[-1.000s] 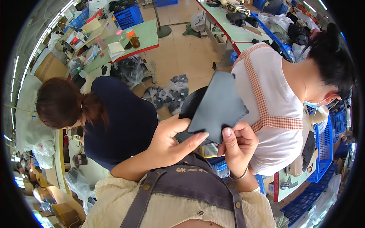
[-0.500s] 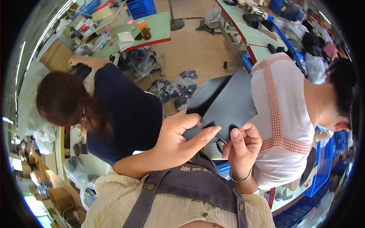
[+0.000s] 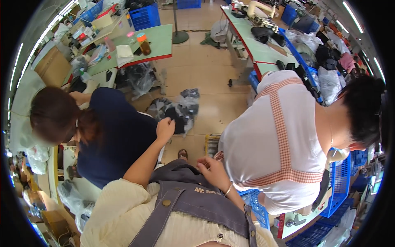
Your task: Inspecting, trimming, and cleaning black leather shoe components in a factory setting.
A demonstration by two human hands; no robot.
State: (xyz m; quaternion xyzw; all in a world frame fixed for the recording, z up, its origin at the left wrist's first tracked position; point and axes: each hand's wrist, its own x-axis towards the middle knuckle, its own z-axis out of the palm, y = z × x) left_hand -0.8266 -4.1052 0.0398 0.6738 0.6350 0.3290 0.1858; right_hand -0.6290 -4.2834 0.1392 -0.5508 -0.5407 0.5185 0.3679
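My left hand (image 3: 165,130) reaches forward with its fingers curled closed. Just beyond the fingertips is a flat black piece (image 3: 174,117), over the bagged dark pieces (image 3: 189,101) on the floor. Whether the hand still touches that black piece cannot be made out. Close to my grey apron (image 3: 197,206), my right hand (image 3: 214,172) has loosely bent fingers, somewhat apart, and nothing shows in them. A bracelet circles its wrist, and the back of the person in white is just beside it.
A person in dark blue (image 3: 115,131) bends at my left; another in a white top (image 3: 271,136) leans at my right. Green-topped tables (image 3: 160,39) stand ahead on both sides. Blue crates (image 3: 339,185) line the right. A stand's round base (image 3: 180,37) rests on the tiled floor.
The dark leather-like pieces have left my hands. My left hand has moved forward and left, and my right hand has dropped toward the apron. The view has shifted, and both people appear farther apart.
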